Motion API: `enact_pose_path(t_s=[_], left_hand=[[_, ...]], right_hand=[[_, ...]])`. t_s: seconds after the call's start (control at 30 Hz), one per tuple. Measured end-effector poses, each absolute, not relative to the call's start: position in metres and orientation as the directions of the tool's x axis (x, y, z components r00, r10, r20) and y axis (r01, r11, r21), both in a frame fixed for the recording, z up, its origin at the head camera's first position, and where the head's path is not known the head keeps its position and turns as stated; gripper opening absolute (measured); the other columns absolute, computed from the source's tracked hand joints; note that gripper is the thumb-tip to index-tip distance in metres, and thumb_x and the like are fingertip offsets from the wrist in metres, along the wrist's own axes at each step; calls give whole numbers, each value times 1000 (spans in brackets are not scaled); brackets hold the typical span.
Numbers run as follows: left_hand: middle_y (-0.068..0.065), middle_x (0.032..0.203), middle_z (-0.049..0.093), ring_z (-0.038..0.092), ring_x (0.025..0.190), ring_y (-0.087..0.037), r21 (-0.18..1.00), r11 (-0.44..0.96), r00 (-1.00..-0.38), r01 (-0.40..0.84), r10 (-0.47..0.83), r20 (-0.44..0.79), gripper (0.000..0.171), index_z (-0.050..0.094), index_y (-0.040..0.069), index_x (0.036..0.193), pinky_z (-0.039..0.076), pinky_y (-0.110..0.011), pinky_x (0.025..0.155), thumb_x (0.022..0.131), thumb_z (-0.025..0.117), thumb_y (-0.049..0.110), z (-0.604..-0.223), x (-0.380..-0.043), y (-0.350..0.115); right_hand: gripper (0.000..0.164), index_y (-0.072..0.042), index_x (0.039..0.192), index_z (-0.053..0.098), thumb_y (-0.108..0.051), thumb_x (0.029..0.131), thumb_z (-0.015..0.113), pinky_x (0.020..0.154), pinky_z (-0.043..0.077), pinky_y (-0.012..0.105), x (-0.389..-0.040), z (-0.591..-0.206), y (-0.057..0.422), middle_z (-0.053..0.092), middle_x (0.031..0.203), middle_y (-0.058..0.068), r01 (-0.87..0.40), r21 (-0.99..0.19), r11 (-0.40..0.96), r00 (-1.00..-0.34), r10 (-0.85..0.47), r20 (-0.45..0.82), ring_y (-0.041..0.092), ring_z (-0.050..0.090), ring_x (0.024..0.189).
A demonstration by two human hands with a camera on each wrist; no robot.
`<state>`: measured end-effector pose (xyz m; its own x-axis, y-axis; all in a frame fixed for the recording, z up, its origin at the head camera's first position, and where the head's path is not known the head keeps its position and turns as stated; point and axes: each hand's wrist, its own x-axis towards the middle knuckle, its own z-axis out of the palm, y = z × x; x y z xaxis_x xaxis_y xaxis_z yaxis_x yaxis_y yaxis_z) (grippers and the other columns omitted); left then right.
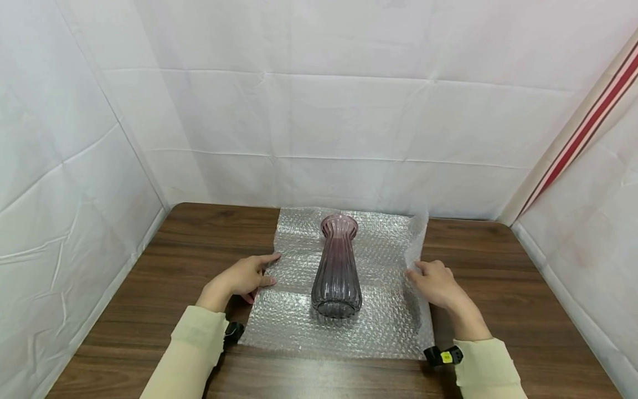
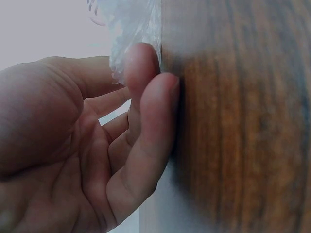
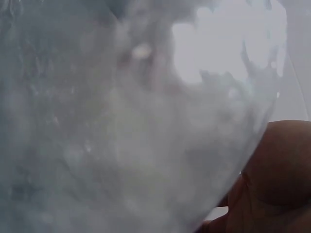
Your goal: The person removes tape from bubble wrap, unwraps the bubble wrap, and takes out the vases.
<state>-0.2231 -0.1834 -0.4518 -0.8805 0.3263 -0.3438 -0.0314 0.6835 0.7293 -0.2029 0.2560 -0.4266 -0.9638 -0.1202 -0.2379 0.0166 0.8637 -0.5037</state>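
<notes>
A ribbed glass vase [image 1: 338, 266], pink at the flared mouth and grey toward the base, lies on its side on a sheet of bubble wrap [image 1: 294, 327]. Its mouth points away from me. At the sheet's left edge, my left hand [image 1: 241, 275] has thumb and index finger over the wrap, with other fingers [image 2: 158, 111] curled beneath, close to the tabletop. My right hand [image 1: 437, 284] pinches the right edge, which stands raised and bent upward. Blurred bubble wrap [image 3: 121, 121] fills most of the right wrist view and hides much of that hand.
The brown wood-grain table [image 1: 199, 238] extends past the sheet on both sides and in front. White cloth walls [image 1: 339, 116] stand behind and beside it, with a red stripe [image 1: 580, 133] at the right corner.
</notes>
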Motion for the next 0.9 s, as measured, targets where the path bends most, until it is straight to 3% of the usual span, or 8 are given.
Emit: enact_pose_path(t_s=[0.37,0.9], left_hand=[[-10,75,56,57,54,-19,734,679,-877,-31,333,-345,67,37,26,162,60,-36,51,103,66,18,-451,-223,-183],[-10,75,55,55,55,-19,732,680,-878,-36,328,-348,67,37,27,162,59,-36,51,102,67,18,-451,-222,-184]], right_hand=[[58,15,150,42,-25,108,44,101,38,69,-206,-430,264,40,143,43,45,-507,861,-969,-86,-232,58,36,129],[52,19,144,47,-15,104,49,114,35,70,-208,-433,273,34,150,47,29,-504,863,-969,-101,-227,61,27,143]])
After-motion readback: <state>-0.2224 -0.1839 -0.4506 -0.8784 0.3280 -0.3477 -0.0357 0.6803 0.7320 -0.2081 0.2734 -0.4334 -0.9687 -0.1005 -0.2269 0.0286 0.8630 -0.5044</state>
